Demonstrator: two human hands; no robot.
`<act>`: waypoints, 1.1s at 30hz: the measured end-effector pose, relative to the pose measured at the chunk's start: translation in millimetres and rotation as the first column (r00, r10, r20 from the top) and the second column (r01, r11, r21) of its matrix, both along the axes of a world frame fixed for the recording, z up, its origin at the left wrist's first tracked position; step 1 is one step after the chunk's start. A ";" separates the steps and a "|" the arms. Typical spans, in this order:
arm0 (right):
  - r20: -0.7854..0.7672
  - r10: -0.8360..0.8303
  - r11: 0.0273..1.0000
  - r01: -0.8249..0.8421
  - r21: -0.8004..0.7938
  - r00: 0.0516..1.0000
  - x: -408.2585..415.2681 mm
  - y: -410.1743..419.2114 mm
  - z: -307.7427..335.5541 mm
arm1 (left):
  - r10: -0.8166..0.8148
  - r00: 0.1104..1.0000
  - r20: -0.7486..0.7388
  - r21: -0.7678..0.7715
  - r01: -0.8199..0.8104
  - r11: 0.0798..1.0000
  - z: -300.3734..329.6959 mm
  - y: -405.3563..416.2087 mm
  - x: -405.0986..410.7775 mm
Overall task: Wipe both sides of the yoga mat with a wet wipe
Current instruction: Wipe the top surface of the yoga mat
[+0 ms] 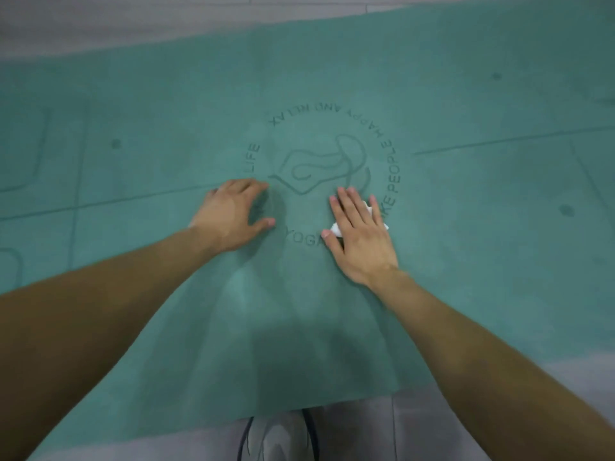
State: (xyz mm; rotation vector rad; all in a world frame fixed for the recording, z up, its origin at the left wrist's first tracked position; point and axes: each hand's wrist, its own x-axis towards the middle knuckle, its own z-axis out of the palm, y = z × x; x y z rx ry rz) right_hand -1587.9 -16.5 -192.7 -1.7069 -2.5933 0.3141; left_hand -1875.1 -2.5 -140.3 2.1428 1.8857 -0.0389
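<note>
One yoga mat (466, 104), teal green, lies flat on a pale grey floor (133, 24); its left and right ends run out of the picture, so its full length cannot be seen. Its upper face carries one dark circular emblem (319, 168) with a line-drawn figure in the middle and a ring of lettering, of which "LIFE", "YOGA", "PEOPLE" and "HAPPY AND RELAX" can be read, the remainder being covered by the hands or blurred. Faint straight guide lines and three small dark dots also mark the surface. One wet wipe (337, 229), white and crumpled, sits on the mat at the lower right of the emblem, mostly hidden beneath the right hand (361, 232); only small corners show at either side of the palm. The right hand's grip is released, fingers straight and pressing flat upon the wipe. One left hand (233, 214) rests on the mat just left of the emblem, fingers bent with tips touching the surface, grasping nothing. Two bare forearms enter from the lower corners. At the bottom edge, a grey shoe (279, 437) with dark laces is partly cut off.
</note>
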 end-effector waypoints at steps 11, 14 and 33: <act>0.124 0.302 0.951 -0.308 0.032 0.945 -15.7 22.7 16.4 | 0.210 0.975 -0.076 0.223 -0.189 0.956 -58.3 -63.3 -3.6; 0.035 -0.248 0.969 0.248 -0.005 0.968 -13.1 76.3 23.9 | 0.208 0.978 -0.017 0.280 -0.195 0.940 -59.1 -61.8 -5.4; 0.115 -0.174 0.985 0.173 0.013 0.978 -27.5 116.2 32.3 | 0.193 0.978 0.073 0.345 -0.207 0.915 -59.7 -60.6 -7.8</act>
